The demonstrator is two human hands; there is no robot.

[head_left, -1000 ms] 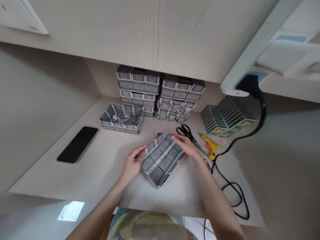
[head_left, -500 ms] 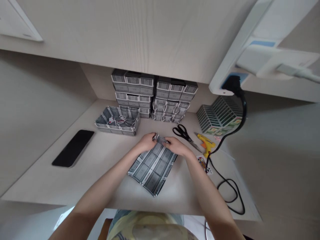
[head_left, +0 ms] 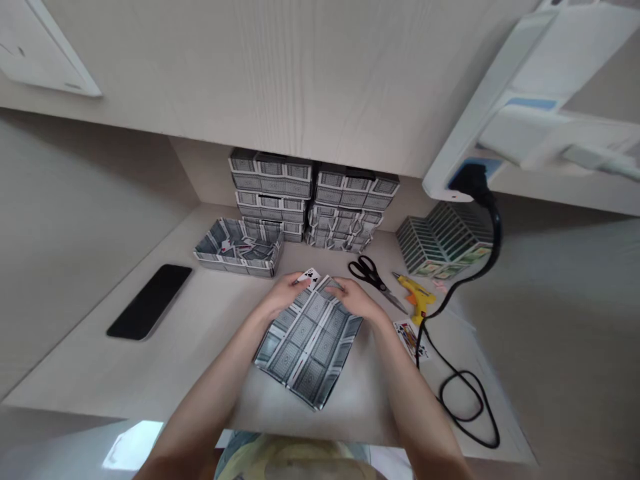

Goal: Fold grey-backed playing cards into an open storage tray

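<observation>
A flat sheet of joined playing cards (head_left: 306, 347), grey backs up, lies on the pale desk (head_left: 150, 373) in front of me. My left hand (head_left: 284, 292) pinches the sheet's far end, where one card (head_left: 311, 277) is turned face up and shows a black suit mark. My right hand (head_left: 354, 301) grips the same far edge just to the right, fingers curled over it. The two hands are close together.
A finished card box (head_left: 239, 248) and two stacks of such boxes (head_left: 311, 200) stand at the back. Scissors (head_left: 371, 272), a yellow glue gun (head_left: 415, 295) with a black cord (head_left: 465, 400), loose cards (head_left: 410, 337) and fanned cards (head_left: 443, 243) lie right. A phone (head_left: 149, 301) lies left.
My left hand moved from the sheet's left side to its far end, beside my right hand. The sheet went from raised and tilted to lying flat. A face-up card now shows at that end.
</observation>
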